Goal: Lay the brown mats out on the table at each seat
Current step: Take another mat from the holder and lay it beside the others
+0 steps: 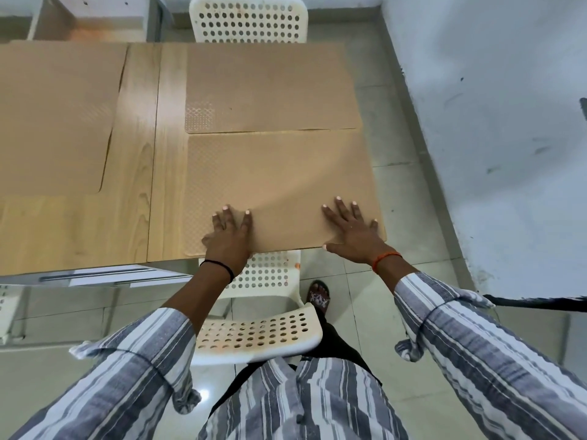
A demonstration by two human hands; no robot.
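A brown mat [279, 176] lies flat at the near right end of the wooden table [136, 173], in front of the near chair. My left hand [228, 236] rests palm down on its near left part, fingers spread. My right hand [352, 233] presses flat on its near right corner, thumb at the mat's edge. A second brown mat [270, 87] lies just beyond it at the far seat. A third brown mat [54, 119] covers the table's left part, its right edge slightly lifted.
A white perforated chair [257, 335] stands between me and the table. Another white chair [249, 20] is at the far side. A grey wall [492, 122] runs close on the right. Tiled floor lies below.
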